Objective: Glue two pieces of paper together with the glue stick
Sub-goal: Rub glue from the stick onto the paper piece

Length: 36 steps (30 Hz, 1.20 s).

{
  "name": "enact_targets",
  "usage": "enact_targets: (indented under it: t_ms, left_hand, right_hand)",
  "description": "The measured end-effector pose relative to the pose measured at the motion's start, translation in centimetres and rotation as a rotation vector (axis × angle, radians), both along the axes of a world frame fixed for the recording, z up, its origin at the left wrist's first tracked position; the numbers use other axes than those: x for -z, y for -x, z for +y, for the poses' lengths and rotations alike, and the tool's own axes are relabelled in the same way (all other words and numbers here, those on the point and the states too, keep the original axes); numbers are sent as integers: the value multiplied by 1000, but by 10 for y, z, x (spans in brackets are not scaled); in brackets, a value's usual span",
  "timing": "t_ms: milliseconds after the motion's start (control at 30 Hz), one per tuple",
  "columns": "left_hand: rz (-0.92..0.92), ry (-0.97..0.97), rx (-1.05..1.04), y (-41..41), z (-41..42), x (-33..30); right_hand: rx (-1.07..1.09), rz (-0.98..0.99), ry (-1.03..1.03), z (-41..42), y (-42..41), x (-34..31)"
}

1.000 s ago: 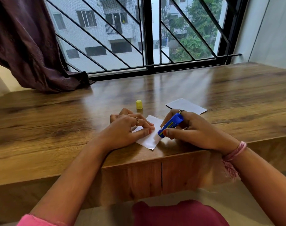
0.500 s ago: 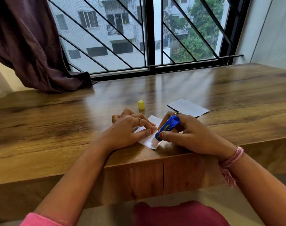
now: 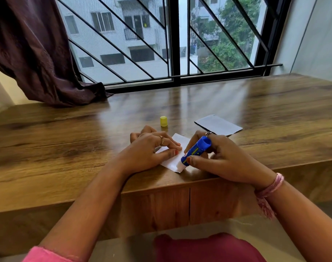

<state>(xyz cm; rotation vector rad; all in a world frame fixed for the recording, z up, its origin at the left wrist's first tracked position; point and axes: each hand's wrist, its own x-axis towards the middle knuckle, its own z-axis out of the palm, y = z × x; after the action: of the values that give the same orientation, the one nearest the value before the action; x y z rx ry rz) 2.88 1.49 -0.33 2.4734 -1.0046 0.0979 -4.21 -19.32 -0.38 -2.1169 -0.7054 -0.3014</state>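
Paper point(image 3: 174, 161) lies near the desk's point(image 3: 66, 148) near edge, one corner pointing toward that edge. Left hand point(image 3: 150, 152) presses it flat with straight fingers. Right hand point(image 3: 218, 159) grips the glue stick point(image 3: 196, 150), tilted, its tip touching the paper's right edge. A second sheet point(image 3: 218, 125) lies farther right, apart. The yellow cap point(image 3: 163, 121) stands just beyond the left hand. Bare wood spreads wide left and right.

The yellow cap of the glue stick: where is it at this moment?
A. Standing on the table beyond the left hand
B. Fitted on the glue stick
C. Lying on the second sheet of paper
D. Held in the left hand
A: the yellow cap stands alone on the table, beyond the left hand, while the right hand holds the uncapped glue stick.
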Motion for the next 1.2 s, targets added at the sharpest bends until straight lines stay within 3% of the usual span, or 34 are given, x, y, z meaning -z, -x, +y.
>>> enact_targets:
  t_ms: [133,300,433,600,767,900,1100,1200]
  left_hand:
    - [-8,17,-3,2,1,1]
    - [0,16,-1,1,0,0]
    - [13,31,1,2,0,0]
    - [11,36,2,2,0,0]
    - [12,30,6,2,0,0]
    - [7,39,8,2,1,0]
    - [20,57,28,2,1,0]
    - [25,64,35,2,0,1]
  right_hand:
    - [131,-30,-20,-3,-4,1]
    - [29,-35,27,0,0,1]
    - [163,-47,-9,-3,-4,2]
    - [71,-39,28,-1,0,1]
    - [206,-25,-32,-2,-3,0]
    - [111,-23,22,0,1,0]
    - [202,-13,-32,-1,-2,1]
    - [99,-12,14,1,1,2]
